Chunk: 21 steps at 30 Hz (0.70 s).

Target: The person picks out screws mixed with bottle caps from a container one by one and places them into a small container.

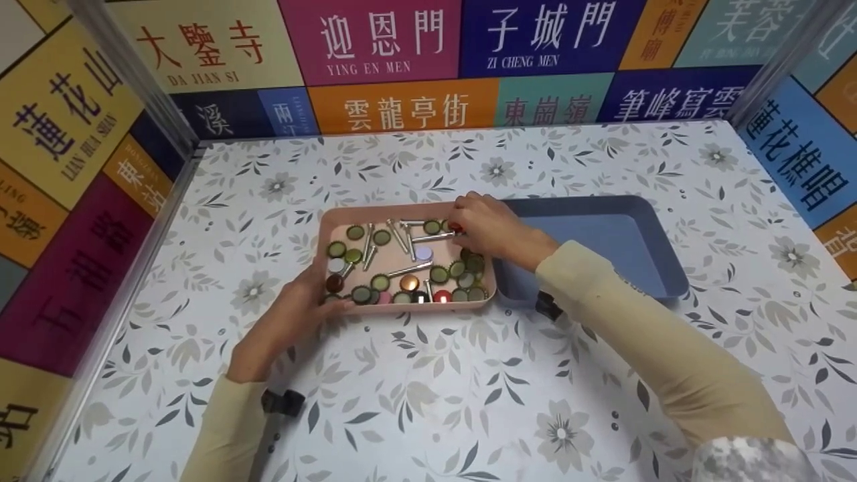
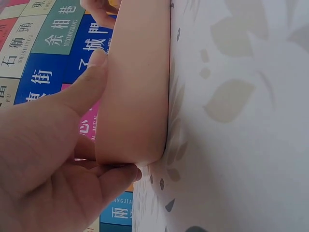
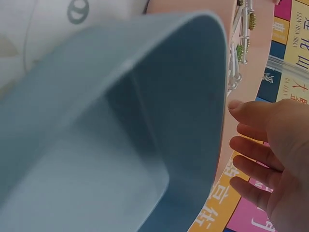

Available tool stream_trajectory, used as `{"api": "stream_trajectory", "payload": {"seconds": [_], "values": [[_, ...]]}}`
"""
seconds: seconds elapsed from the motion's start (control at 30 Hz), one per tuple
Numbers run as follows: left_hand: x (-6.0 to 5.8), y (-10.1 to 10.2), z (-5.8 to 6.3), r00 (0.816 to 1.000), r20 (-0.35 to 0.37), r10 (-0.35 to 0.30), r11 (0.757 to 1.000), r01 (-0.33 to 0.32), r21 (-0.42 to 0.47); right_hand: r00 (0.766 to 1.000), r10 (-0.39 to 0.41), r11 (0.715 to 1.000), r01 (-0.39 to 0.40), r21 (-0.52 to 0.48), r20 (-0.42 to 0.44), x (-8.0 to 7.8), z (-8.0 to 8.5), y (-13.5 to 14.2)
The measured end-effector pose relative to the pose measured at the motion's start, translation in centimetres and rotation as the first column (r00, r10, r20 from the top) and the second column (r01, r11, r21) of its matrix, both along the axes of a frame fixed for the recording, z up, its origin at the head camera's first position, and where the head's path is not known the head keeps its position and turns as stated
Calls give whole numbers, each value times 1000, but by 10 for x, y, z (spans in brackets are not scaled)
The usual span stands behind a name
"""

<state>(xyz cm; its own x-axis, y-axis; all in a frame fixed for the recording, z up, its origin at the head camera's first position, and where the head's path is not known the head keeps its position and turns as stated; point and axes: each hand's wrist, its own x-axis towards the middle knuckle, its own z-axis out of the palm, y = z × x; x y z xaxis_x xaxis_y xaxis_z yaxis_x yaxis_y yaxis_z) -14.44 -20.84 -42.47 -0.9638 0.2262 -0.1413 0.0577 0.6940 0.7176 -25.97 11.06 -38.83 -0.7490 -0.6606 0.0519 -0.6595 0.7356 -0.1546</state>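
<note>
A pink tray [image 1: 402, 308] holds several bottle caps [image 1: 438, 274], mostly showing green insides, and slim silver metal fasteners [image 1: 410, 268]. My left hand [image 1: 301, 304] grips the tray's near left corner. In the left wrist view, the thumb [image 2: 94, 77] lies along the tray's pink wall [image 2: 137, 87] and the other fingers bend at its corner. Over the tray's far right corner is my right hand [image 1: 492, 227], its fingertips near a red cap [image 1: 456, 226]. The right wrist view shows its fingers [image 3: 253, 150] loosely bent, with nothing visible between them.
A blue tray [image 1: 669, 268] stands against the right side of the pink one. Both sit on a table [image 1: 428, 402] covered in white floral print. Panels with colourful lettering [image 1: 375, 40] rise behind the table and along both sides.
</note>
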Motion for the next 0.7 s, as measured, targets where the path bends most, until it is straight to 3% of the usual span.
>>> {"api": "stream_trajectory", "payload": {"seconds": [0.27,0.7], "values": [[1,-1,-1,1000,-15,-10,1000,11,11,998,41,997,-38,-62,45,-12,-5,-2],[2,-3,-1,999,-18,-41,999,41,26,995,44,999,-42,-30,90,-22,-11,-9]]}}
